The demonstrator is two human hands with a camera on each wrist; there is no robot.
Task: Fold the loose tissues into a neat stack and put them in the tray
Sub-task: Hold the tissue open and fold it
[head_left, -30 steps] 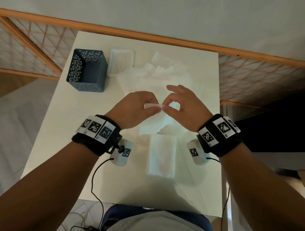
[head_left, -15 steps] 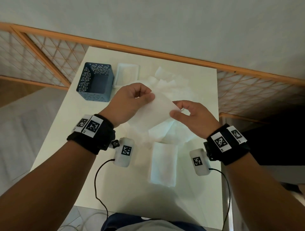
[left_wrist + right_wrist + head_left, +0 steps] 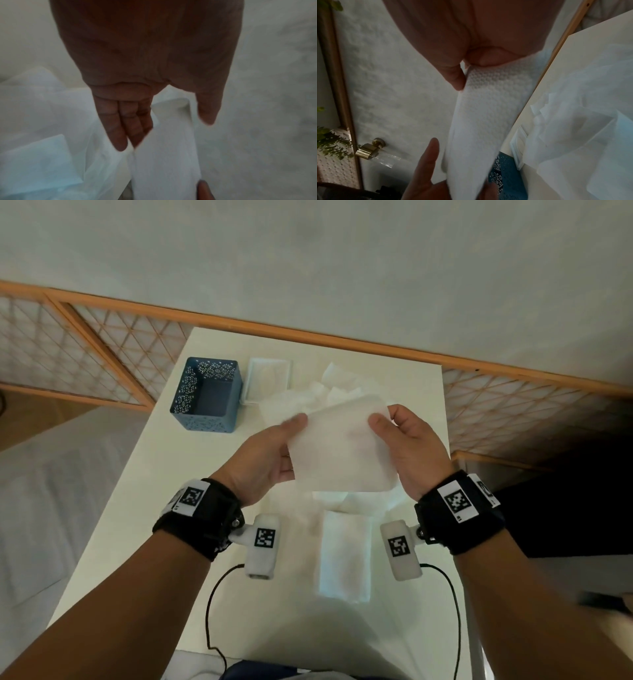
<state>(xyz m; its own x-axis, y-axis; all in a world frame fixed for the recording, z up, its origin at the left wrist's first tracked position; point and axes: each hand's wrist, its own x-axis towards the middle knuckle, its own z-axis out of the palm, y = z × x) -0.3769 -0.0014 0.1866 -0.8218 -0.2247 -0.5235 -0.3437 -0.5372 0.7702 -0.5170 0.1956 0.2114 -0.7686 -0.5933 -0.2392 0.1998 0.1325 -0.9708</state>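
Note:
I hold one white tissue (image 3: 342,453) spread flat in the air above the table, tilted toward me. My left hand (image 3: 281,446) pinches its left edge, thumb on top and fingers underneath. My right hand (image 3: 388,436) pinches the right edge the same way; the right wrist view shows the thumb (image 3: 453,77) pressed on the embossed tissue (image 3: 484,115). A folded stack (image 3: 346,556) lies on the table below my hands. Loose tissues (image 3: 329,392) are heaped behind the held one. The white tray (image 3: 269,380) sits at the back, left of the heap.
A blue perforated box (image 3: 205,398) stands left of the tray, near the table's left edge. The white table (image 3: 154,508) is narrow, with an orange lattice rail (image 3: 102,361) and a wall behind it. Wrist camera cables trail over the near edge.
A second ago both hands pinched a small bunched piece close together. They have since moved apart and risen, and the tissue is now opened out flat between them.

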